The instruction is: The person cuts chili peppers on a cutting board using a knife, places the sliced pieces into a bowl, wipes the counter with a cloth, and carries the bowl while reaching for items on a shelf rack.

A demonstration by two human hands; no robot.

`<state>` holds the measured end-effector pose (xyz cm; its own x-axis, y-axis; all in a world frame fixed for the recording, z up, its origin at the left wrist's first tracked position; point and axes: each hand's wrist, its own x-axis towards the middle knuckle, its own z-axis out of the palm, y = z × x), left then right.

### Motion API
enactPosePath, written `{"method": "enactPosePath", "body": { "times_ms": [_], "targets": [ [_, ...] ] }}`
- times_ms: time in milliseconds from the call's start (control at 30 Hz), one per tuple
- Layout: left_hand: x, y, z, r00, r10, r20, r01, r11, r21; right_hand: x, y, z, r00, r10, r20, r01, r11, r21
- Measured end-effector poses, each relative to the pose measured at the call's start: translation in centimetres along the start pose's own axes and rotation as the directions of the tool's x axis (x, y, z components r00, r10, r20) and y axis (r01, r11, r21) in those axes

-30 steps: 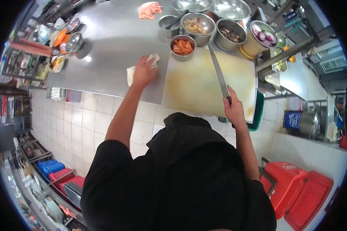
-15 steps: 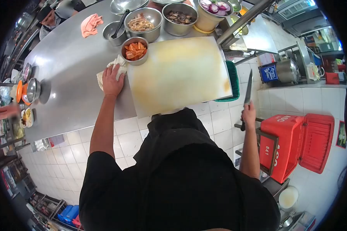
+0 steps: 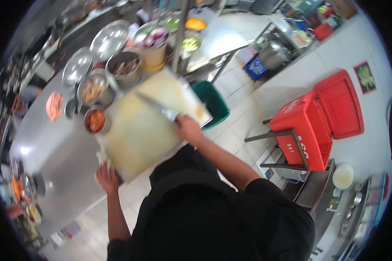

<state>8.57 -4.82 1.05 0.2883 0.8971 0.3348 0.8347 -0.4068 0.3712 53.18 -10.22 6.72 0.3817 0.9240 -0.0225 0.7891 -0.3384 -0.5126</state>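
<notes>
My right hand [image 3: 187, 128] is closed round the handle of a long knife [image 3: 154, 104], whose blade lies over the pale, yellow-stained cutting board [image 3: 148, 126]. By the board's left edge, my left hand [image 3: 106, 176] rests on a whitish cloth [image 3: 103, 158] on the steel table [image 3: 61, 169]; its fingers look bent over the cloth. A small metal bowl of orange pieces [image 3: 95, 121] stands at the board's upper left corner. Beyond it are a bowl of pale strips [image 3: 92, 92] and a pot of dark pieces [image 3: 124, 68].
A container of purple onions [image 3: 151, 41] stands behind the board, near a metal post [image 3: 181, 39]. A green bin [image 3: 211, 104] is right of the board. An open red cooler [image 3: 307, 126] stands further right. A pink cloth [image 3: 54, 106] lies on the table.
The view has turned to the right. My right hand has brought the knife back over the board from the right side. My left hand stays at the cloth beside the board.
</notes>
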Motion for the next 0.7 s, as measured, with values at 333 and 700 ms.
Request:
{"method": "enactPosePath", "body": {
  "times_ms": [333, 700],
  "targets": [
    [-1.4, 9.1, -1.4, 0.951, -0.249, -0.183, 0.211, 0.956, -0.205, -1.3, 4.5, -8.1, 0.975, -0.182, -0.13, 0.21, 0.945, 0.251],
    [-0.2, 15.1, 4.8, 0.998, -0.059, 0.007, 0.056, 0.971, 0.232, -11.5, 13.5, -18.6, 0.994, 0.039, -0.103, 0.052, 0.66, 0.749]
  ]
}}
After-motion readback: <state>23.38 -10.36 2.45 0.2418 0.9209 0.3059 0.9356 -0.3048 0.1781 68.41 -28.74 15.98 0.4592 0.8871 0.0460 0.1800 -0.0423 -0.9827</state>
